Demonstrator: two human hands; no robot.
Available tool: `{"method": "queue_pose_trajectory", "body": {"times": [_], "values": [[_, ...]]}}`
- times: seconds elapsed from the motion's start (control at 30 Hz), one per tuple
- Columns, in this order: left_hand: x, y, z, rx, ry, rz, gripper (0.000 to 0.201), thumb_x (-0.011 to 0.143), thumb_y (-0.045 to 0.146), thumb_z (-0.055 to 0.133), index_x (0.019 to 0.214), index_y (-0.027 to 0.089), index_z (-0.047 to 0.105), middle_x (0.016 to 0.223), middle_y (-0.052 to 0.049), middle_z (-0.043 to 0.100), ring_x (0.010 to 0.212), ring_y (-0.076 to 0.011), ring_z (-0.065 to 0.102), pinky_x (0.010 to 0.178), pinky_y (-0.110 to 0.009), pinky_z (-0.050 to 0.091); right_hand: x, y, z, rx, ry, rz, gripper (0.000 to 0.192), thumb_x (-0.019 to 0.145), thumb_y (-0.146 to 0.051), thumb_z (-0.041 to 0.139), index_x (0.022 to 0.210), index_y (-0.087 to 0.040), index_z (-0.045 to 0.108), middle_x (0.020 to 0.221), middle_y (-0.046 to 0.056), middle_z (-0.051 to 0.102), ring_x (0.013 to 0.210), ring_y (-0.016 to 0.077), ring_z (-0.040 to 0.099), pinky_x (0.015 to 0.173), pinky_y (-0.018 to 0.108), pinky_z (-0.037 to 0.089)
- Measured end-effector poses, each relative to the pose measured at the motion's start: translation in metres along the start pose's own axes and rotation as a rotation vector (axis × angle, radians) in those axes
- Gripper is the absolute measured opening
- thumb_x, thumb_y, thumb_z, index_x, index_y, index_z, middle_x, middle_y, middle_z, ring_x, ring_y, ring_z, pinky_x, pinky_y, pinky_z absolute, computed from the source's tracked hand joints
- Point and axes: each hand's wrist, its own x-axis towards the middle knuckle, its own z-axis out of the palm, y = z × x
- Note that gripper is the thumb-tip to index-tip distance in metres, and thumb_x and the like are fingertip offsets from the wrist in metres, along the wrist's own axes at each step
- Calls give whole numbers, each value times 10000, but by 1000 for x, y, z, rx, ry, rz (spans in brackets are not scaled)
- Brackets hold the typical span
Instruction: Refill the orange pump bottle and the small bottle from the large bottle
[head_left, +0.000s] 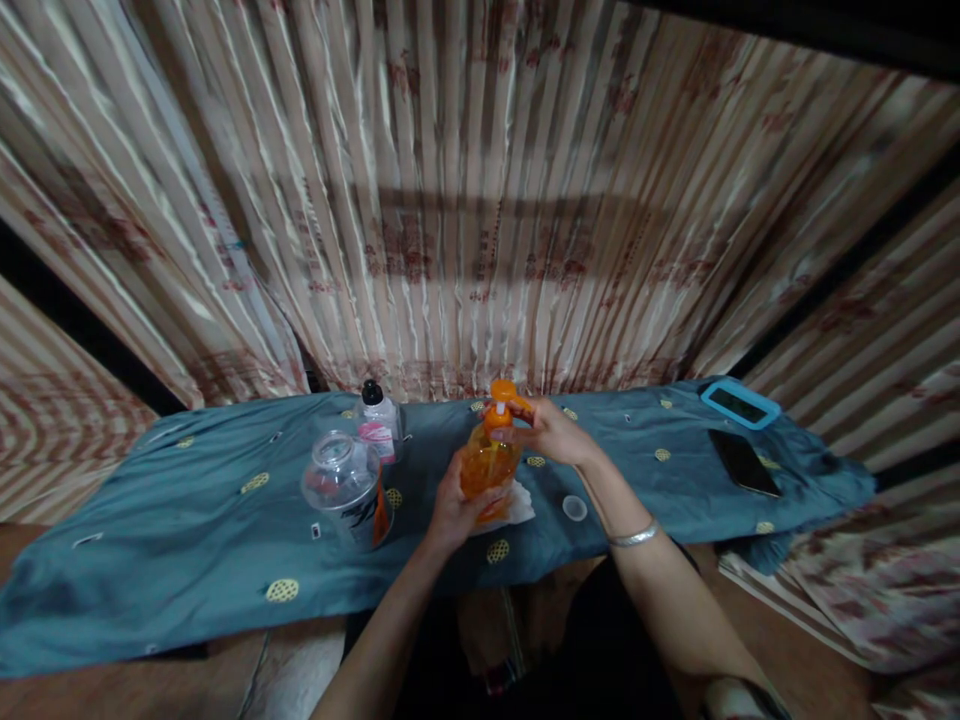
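Note:
An orange pump bottle [487, 465] with amber liquid stands slightly tilted over the table's front half. My left hand [456, 505] wraps round its lower body. The fingers of my right hand [551, 430] close on the orange pump collar, just below the pump head [503, 391]. Beneath the bottle lies a crumpled white tissue [520, 503], partly hidden by it. To the right of the tissue sits a small clear round lid [574, 508]. Left of my hands are a clear plastic cup with a domed lid [341, 485] and a clear bottle with a black cap [379, 425].
A teal cloth with pineapple prints [225, 520] covers the long narrow table. At its right end lie a black phone [744, 463] and a blue-framed device [740, 404]. Striped curtains [480, 200] hang directly behind the table and at both sides.

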Motion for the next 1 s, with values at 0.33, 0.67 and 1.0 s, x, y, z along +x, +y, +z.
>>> {"method": "queue_pose_trajectory", "body": {"times": [0.33, 0.67, 1.0], "values": [[0, -4, -2, 72, 0, 11, 701, 684, 479, 857, 1276, 223, 581, 1203, -77, 739, 1115, -296, 707, 992, -429, 558, -12, -4, 59, -317, 656, 101, 471, 871, -620, 699, 1006, -169, 675, 1254, 173, 694, 1302, 336, 589, 1122, 565, 433], [-2, 3, 2, 48, 14, 34, 670, 681, 449, 859, 1256, 231, 593, 1185, -70, 746, 1107, -293, 709, 1019, -471, 550, -19, -2, 21, -158, 281, -34, 470, 940, -574, 657, 1207, -188, 676, 1236, 105, 735, 1184, 258, 683, 1042, 494, 534], [0, 1, -1, 69, -16, 29, 700, 691, 462, 842, 1284, 213, 567, 1195, -82, 738, 1105, -290, 717, 989, -427, 571, -15, -6, 54, -269, 626, 98, 494, 875, -623, 694, 1053, -164, 655, 1227, 146, 702, 1263, 314, 618, 1100, 556, 455]]}}
